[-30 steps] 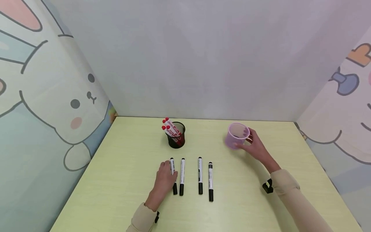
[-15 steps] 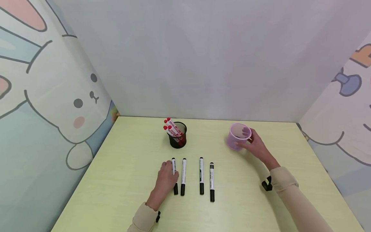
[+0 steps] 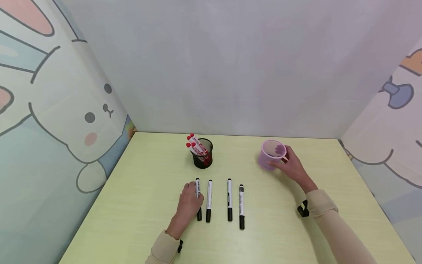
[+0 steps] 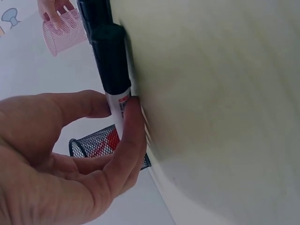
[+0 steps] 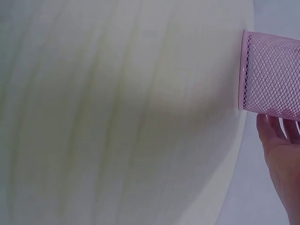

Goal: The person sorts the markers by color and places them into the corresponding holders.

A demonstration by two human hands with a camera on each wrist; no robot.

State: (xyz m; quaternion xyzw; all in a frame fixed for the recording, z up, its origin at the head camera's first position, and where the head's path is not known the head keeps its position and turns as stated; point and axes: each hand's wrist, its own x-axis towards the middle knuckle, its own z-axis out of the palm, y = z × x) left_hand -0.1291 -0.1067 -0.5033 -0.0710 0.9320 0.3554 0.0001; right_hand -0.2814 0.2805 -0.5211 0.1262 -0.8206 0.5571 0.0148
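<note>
Between thumb and fingers, my left hand (image 3: pixel 188 201) pinches a white whiteboard marker with a black cap (image 4: pixel 111 61), the leftmost in a row on the table. In the left wrist view the thumb and a fingertip meet on its white barrel, just by the cap. On the right, my right hand (image 3: pixel 293 167) grips a pink mesh pen holder (image 3: pixel 267 161) from its right side, thumb in front and fingers behind. The holder stands upright. In the right wrist view, fingertips touch the mesh wall of the pink pen holder (image 5: pixel 274 75); part of the hand is cut off.
Three more black-capped markers lie beside the held one: one close by (image 3: pixel 209 200), one in the middle (image 3: pixel 229 200), one at the right (image 3: pixel 241 205). Behind them a black mesh pen holder (image 3: pixel 205 163) holds several red-capped markers (image 3: pixel 197 148). A wall (image 3: pixel 230 91) closes off the table's back.
The head view has shifted slightly. Both hands keep their places and grips; the marker in my left hand has moved a hair towards the back of the table.
</note>
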